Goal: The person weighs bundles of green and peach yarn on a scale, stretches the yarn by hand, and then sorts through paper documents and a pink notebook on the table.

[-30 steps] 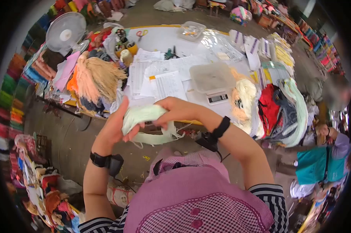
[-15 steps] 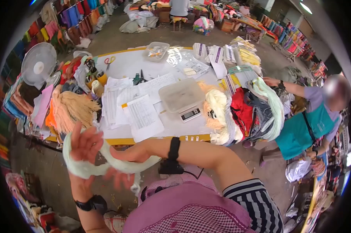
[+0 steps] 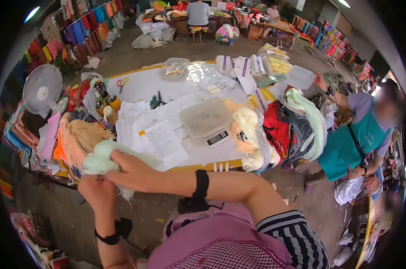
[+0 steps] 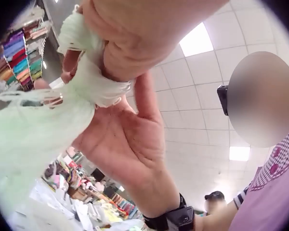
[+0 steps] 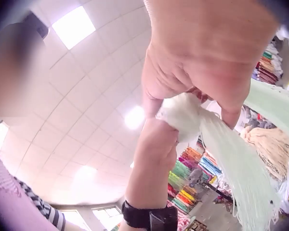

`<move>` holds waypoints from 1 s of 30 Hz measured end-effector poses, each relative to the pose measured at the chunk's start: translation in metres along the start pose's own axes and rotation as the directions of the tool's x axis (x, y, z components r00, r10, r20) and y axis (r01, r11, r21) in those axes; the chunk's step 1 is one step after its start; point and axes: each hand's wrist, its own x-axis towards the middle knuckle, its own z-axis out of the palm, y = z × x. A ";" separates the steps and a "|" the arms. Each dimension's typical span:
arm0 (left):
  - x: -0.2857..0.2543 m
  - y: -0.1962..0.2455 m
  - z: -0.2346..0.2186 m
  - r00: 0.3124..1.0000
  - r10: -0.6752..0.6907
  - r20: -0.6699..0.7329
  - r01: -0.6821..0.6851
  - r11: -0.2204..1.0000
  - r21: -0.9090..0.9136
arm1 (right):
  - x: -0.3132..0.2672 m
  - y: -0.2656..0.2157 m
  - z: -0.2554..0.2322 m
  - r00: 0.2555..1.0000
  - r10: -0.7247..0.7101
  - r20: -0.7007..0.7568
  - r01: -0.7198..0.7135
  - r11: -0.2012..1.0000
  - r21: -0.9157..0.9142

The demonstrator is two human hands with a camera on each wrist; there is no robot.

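In the head view, a pale green skein of yarn (image 3: 99, 159) is bunched above the hands, beyond the near left edge of the table. My left hand (image 3: 97, 190) grips its lower part with curled fingers. From the right, my right hand (image 3: 131, 172) holds the yarn with thumb and fingers, close against the left hand. The left wrist view has the left hand (image 4: 139, 33) closed on twisted yarn (image 4: 86, 77), the right palm (image 4: 127, 139) facing it. Loose strands (image 5: 236, 163) hang below my right hand (image 5: 207, 57) in the right wrist view.
The table (image 3: 144, 80) bears papers (image 3: 160, 139), a plastic box (image 3: 205, 117) by a small scale (image 3: 217, 137), and yarn bundles (image 3: 301, 116) at right. A fan (image 3: 42, 89) stands left. A person in a teal apron (image 3: 353, 145) is at right.
Both hands have moved left since the first frame. The skein, spread in loops around the hands half a second ago, is now gathered, and the hands have come together on it.
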 end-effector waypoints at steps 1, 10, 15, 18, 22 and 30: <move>0.006 0.007 0.000 1.000 0.012 0.006 -0.012 1.000 -0.014 | 0.000 -0.001 0.001 0.989 0.009 -0.148 -0.014 0.999 -0.029; 0.084 0.013 -0.040 0.941 -0.054 0.334 0.332 -0.032 -0.943 | -0.062 -0.051 -0.132 0.987 0.062 -0.151 -0.113 0.927 -0.357; 0.102 0.101 0.027 0.937 0.006 0.350 0.345 -0.186 -0.920 | -0.099 -0.054 -0.195 0.960 -0.213 -0.181 0.101 0.869 -0.484; 0.110 0.147 0.069 0.904 0.224 0.364 0.421 -0.327 -0.846 | -0.109 -0.064 -0.221 0.938 -0.292 -0.187 0.194 0.889 -0.415; 0.118 0.185 0.117 0.854 0.298 0.427 0.480 -0.134 -0.867 | -0.120 -0.050 -0.291 0.964 -0.144 -0.223 0.075 0.953 -0.293; 0.085 0.124 0.155 0.723 -0.276 0.634 0.691 0.292 -0.661 | -0.159 -0.064 -0.511 0.693 -0.427 -0.581 -0.146 0.706 -0.693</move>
